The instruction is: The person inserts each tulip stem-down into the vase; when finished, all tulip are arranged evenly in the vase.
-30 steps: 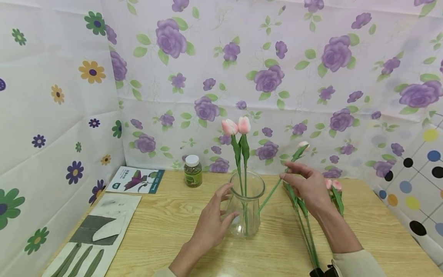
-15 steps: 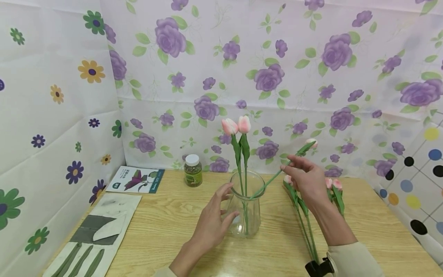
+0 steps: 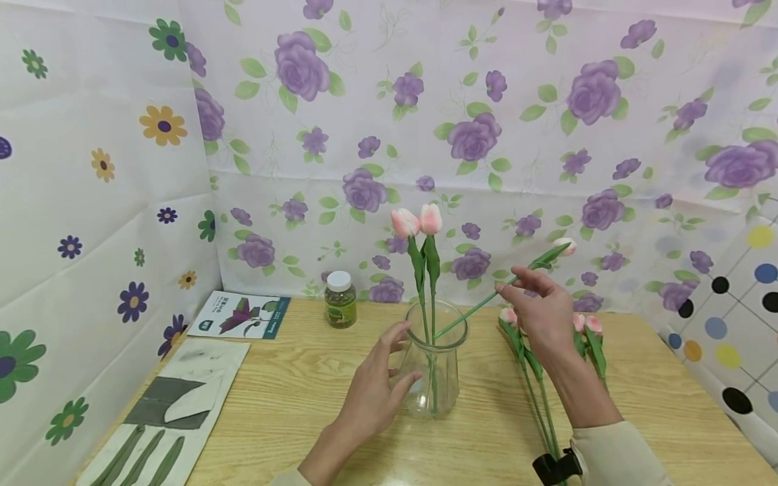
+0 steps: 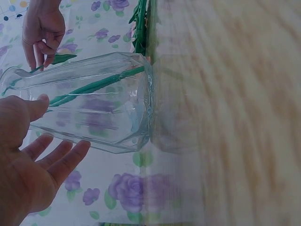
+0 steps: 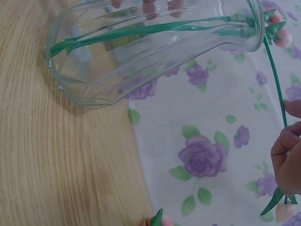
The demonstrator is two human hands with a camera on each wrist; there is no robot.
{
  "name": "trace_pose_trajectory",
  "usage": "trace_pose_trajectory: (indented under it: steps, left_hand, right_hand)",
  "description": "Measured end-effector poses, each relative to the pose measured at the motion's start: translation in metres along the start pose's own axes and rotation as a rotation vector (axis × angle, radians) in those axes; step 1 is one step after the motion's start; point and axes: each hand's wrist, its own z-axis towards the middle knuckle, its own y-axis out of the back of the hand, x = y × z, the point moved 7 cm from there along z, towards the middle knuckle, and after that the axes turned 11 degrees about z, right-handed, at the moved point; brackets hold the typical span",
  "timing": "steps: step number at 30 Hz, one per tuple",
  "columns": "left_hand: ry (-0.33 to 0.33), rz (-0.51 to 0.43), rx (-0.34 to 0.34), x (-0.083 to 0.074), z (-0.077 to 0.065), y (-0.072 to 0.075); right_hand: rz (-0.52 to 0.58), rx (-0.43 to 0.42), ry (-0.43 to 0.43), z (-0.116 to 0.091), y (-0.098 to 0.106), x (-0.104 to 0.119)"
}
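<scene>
A clear glass vase [image 3: 446, 388] stands upright on the wooden table, holding two pink-and-white artificial tulips [image 3: 430, 221]. My left hand [image 3: 378, 386] curves round the vase's left side, thumb low and index finger up by the rim. With thumb and fingertips, my right hand [image 3: 545, 312] pinches the green stem of another tulip [image 3: 564, 247], to the right of the vase. That stem slants down leftward, its lower end at the vase mouth. In the right wrist view, the held stem [image 5: 276, 77] passes close by the vase rim, its bloom hanging beyond the hand.
More tulips [image 3: 527, 358] lie on the table at the right, under and beside my right forearm. A lidded jar [image 3: 339, 304] stands behind the vase to the left. A printed leaflet [image 3: 238, 315] and a cloth-like sheet [image 3: 167, 405] lie at the left. Patterned sheets hang behind.
My right hand has moved slightly up and right, tipping the tulip flatter. Its lower end has gone from beside the vase to over the mouth. My left hand stays put.
</scene>
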Motion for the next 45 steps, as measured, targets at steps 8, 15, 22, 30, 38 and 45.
trace_pose_trajectory:
  steps: [8,15,22,30,38,45]
  left_hand:
    - [0.002,0.005,0.004,0.001,0.0,-0.001]
    - [-0.002,0.013,0.008,0.0,0.0,0.0]
    - [0.003,0.003,0.009,0.001,-0.001,-0.001]
    - [0.003,0.003,0.007,0.001,-0.001,-0.001]
    - [0.005,-0.002,0.007,0.001,-0.001,-0.001]
    - [0.003,-0.007,0.006,0.001,-0.001,-0.001]
  right_hand:
    - [-0.135,-0.054,0.051,-0.004,-0.001,0.005]
    - [-0.183,-0.055,0.135,-0.008,-0.005,0.012]
    - [-0.186,-0.041,0.196,-0.012,-0.011,0.018]
    - [-0.19,-0.004,0.265,-0.017,-0.021,0.028]
    - [-0.248,0.041,0.374,-0.024,-0.035,0.037]
    - [-0.323,0.102,0.507,-0.031,-0.05,0.039]
